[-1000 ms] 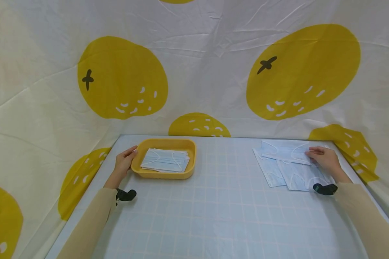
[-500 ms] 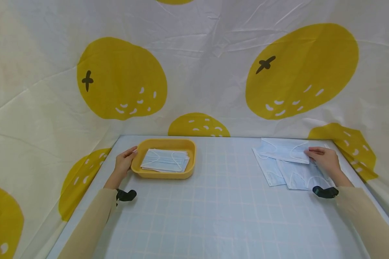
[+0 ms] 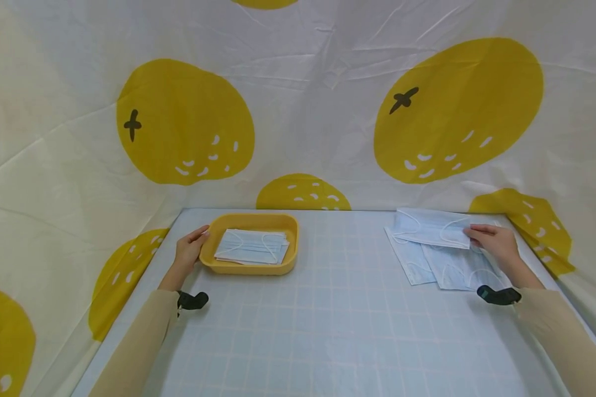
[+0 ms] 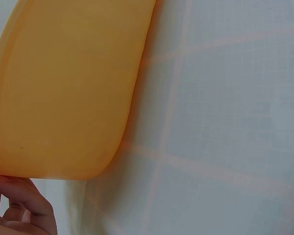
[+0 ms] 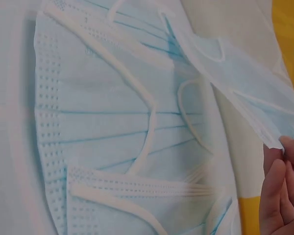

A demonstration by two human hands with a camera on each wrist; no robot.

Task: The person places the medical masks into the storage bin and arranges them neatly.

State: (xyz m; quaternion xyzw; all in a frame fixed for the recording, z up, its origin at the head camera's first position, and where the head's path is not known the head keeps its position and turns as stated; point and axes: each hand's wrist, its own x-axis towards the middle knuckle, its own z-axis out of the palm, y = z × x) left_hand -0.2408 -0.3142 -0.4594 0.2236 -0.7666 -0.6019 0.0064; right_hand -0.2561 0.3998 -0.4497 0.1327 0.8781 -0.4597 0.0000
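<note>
My left hand (image 3: 189, 252) holds the left rim of a yellow plastic tray (image 3: 250, 270). In the left wrist view the fingers (image 4: 32, 198) are bent at the tray's corner. A small stack of light blue face masks (image 3: 252, 246) with white ear loops lies inside the tray. At the far right, my right hand (image 3: 494, 242) pinches the right end of one face mask (image 3: 429, 227). In the right wrist view that held mask (image 5: 255, 98) is raised at a slant above the others, gripped between thumb and fingers. Several more masks (image 3: 447, 270) lie overlapping on the table beneath it.
The table (image 3: 328, 331) wears a pale blue checked cloth, and its middle separates the tray from the loose masks. Behind it and along the sides hangs a white curtain (image 3: 313, 121) with yellow fruit shapes. Each wrist carries a black band (image 3: 499, 295).
My right hand has lifted the pinched mask a little, up and away from the masks below. The left hand and the tray have stayed in place. The head view has shifted slightly.
</note>
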